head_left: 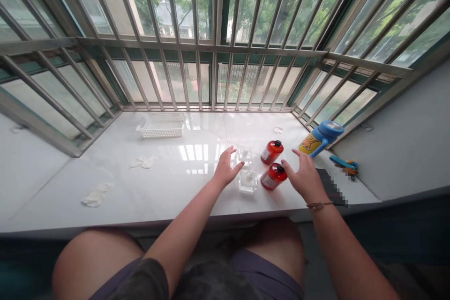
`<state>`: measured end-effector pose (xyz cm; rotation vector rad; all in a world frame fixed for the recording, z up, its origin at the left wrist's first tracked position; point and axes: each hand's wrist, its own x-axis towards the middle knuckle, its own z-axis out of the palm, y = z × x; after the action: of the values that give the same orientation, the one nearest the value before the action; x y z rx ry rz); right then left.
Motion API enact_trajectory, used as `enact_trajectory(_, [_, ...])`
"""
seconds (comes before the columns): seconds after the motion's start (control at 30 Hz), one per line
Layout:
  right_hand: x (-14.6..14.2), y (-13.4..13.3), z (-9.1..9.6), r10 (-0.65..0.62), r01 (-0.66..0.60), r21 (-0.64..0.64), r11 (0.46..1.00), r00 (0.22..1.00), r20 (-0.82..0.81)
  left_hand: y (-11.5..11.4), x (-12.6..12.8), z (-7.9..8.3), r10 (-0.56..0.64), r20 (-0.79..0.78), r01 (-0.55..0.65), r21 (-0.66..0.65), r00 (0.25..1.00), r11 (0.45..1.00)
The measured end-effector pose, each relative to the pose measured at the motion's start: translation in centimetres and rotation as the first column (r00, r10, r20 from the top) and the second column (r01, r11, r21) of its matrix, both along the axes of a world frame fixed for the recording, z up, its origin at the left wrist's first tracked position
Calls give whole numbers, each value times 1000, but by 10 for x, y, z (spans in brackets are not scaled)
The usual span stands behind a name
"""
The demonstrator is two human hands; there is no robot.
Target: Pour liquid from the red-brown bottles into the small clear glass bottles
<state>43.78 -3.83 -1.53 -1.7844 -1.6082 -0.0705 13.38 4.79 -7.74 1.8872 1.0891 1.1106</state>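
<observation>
Two red bottles with black caps stand on the white ledge: a rear bottle (272, 152) and a front bottle (273, 176). Left of them are two small clear containers, a far one (245, 153) and a near one (248, 181), each with something whitish in it that I cannot make out. My left hand (227, 168) hovers just left of these containers, thumb and fingers apart, holding nothing. On the other side, my right hand (303, 173) is beside the front bottle, its thumb close to the black cap. Its fingers are spread; whether the thumb touches the cap I cannot tell.
A white perforated basket (161, 127) sits at the back left. Crumpled white tissues (96, 195) lie on the left. At the right are a blue and yellow cup (320, 138), a blue and orange item (344, 165) and a dark flat object (328, 185). Metal bars (197, 47) line the window.
</observation>
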Motion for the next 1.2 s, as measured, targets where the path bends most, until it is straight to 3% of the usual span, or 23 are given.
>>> enact_trajectory(0.07, [6, 30, 23, 91, -70, -175, 982, 989, 120, 23, 7, 6, -92, -94, 92, 0, 991, 996])
enact_trajectory(0.13, [6, 62, 40, 136, -40, -386, 922, 965, 225, 43, 19, 9, -146, -150, 144, -23, 978, 989])
enact_trajectory(0.3, [-5, 124, 56, 180, 10, -573, 819, 945, 274, 63, 35, 4, -182, -190, 176, -49, 965, 983])
enact_trajectory(0.4, [-18, 143, 59, 235, -7, -633, 774, 932, 277, 62, 19, 2, -173, -204, 166, -49, 964, 985])
enact_trajectory(0.53, [-51, 154, 62, 317, -87, -651, 754, 916, 245, 58, -36, 3, -92, -237, 79, -62, 967, 995])
enact_trajectory(0.63, [-91, 154, 65, 445, -228, -661, 715, 877, 178, 49, -92, 9, 4, -273, -26, -77, 962, 997])
enact_trajectory(0.77, [-137, 138, 77, 648, -451, -675, 584, 759, 54, 24, -166, 21, 112, -345, -157, -105, 932, 982])
enact_trajectory(0.83, [-147, 121, 84, 707, -517, -671, 531, 708, 14, 6, -197, 27, 164, -398, -232, -127, 903, 964])
enact_trajectory(0.9, [-147, 102, 89, 745, -555, -647, 523, 666, 30, -12, -223, 31, 209, -433, -293, -136, 877, 946])
enact_trajectory(0.97, [-142, 81, 88, 763, -516, -659, 547, 631, 139, -29, -244, 33, 245, -448, -335, -133, 860, 933])
enact_trajectory(1.07, [-134, 55, 77, 777, -366, -764, 532, 570, 268, -48, -264, 33, 301, -455, -389, -111, 838, 915])
enact_trajectory(1.2, [-129, 45, 61, 784, -233, -808, 542, 486, 386, -63, -275, 30, 387, -462, -467, -68, 798, 882])
